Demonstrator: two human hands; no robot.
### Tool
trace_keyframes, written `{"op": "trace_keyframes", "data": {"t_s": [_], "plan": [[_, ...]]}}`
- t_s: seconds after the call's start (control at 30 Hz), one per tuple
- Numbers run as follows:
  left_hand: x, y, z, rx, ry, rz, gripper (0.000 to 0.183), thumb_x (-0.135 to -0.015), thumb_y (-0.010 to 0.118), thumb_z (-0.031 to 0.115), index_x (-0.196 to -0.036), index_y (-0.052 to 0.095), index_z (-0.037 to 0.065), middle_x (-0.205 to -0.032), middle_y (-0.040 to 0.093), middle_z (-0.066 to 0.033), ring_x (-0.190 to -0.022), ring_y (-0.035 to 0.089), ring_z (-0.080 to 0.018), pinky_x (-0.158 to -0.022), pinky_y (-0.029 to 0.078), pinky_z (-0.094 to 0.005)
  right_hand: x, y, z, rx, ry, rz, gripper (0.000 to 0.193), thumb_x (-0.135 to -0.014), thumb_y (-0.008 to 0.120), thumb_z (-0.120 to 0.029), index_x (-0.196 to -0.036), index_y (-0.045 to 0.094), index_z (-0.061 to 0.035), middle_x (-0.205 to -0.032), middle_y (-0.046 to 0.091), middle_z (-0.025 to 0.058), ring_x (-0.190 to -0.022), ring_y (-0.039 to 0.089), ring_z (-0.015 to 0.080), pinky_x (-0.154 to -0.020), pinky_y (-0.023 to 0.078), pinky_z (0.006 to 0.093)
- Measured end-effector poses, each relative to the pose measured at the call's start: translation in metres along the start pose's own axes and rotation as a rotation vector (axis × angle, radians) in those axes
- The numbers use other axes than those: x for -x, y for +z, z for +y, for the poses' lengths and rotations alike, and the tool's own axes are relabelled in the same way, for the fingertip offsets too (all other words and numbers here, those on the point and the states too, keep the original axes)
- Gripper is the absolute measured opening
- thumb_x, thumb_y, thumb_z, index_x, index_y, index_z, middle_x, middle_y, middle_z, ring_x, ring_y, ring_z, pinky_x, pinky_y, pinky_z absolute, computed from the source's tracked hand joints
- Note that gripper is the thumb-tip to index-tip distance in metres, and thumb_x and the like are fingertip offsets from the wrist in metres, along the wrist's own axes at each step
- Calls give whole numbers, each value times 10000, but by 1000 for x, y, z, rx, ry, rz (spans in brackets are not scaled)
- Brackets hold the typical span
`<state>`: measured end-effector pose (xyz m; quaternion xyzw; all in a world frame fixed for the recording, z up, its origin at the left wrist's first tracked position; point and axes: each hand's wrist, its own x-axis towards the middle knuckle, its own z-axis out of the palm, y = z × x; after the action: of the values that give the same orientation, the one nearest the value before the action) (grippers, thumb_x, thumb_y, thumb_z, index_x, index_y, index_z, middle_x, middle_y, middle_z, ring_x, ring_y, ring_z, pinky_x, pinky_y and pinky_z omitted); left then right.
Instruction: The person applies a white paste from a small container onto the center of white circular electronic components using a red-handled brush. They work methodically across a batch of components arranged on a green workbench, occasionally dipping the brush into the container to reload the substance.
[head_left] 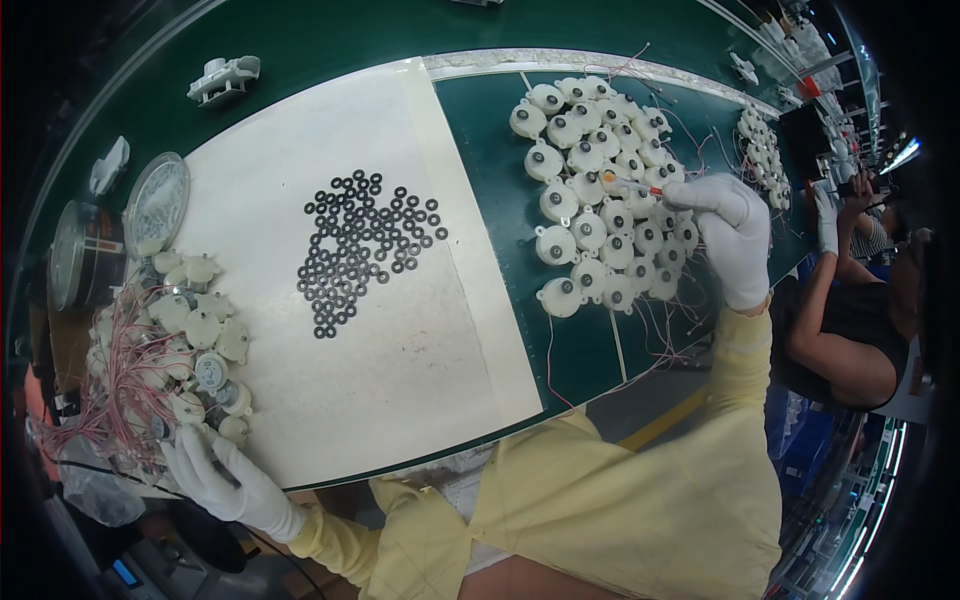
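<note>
My right hand [732, 235], in a white glove, is closed around a thin brush [640, 186] with a red section and an orange tip. The brush points left over a close-packed group of round white motors [590, 225], most with a dark centre. Its tip is at one of these motors; whether it touches cannot be told. At the lower left, my gloved left hand [225, 480] lies with fingers apart beside a heaped pile of similar motors [205, 325] with pink wires. Nothing shows in its fingers.
Many small black rings [350, 245] lie spread on a white sheet [400, 370]. A round tub [85, 255] and a clear lid-like dish [158, 205] stand at left. White plastic parts [225, 80] sit on the green strip behind. Another person [850, 320] works at right, near more motors [762, 160].
</note>
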<state>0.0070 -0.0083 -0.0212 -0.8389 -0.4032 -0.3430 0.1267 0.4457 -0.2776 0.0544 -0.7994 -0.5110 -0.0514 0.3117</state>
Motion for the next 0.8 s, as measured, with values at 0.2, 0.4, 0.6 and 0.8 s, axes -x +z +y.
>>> {"op": "trace_keyframes", "data": {"t_s": [0.2, 0.4, 0.6, 0.8], "plan": [[0, 1, -2, -12, 5, -19, 299, -908, 594, 14, -1199, 620, -49, -1246, 592, -208, -1213, 521, -376, -1024, 410, -447, -11, 17, -13, -12, -130, -31, 412, -622, 494, 76, -894, 755, -90, -801, 712, 61, -722, 637, 229, -720, 512, 332], [1, 0, -2, -11, 6, -9, 307, -902, 583, 23, -1205, 617, -17, -1243, 592, -189, -1218, 516, -415, -1004, 418, -483, -18, 25, -15, -25, -175, -68, 420, -612, 495, 66, -893, 757, -103, -800, 708, 54, -698, 620, 234, -706, 510, 334], [1, 0, -2, -8, -1, -12, 307, -906, 589, 21, -1206, 618, -34, -1247, 594, -195, -1217, 518, -389, -1021, 409, -461, -14, 27, -10, -75, -139, -86, 422, -612, 488, 68, -891, 757, -101, -806, 711, 54, -705, 621, 232, -707, 509, 338], [1, 0, -2, -4, 0, -9, 308, -900, 598, 8, -1204, 622, -41, -1242, 600, -191, -1213, 521, -373, -1027, 407, -447, -10, 21, -8, -47, -109, -81, 427, -614, 483, 75, -890, 758, -98, -808, 713, 64, -718, 632, 233, -710, 510, 335]]}}
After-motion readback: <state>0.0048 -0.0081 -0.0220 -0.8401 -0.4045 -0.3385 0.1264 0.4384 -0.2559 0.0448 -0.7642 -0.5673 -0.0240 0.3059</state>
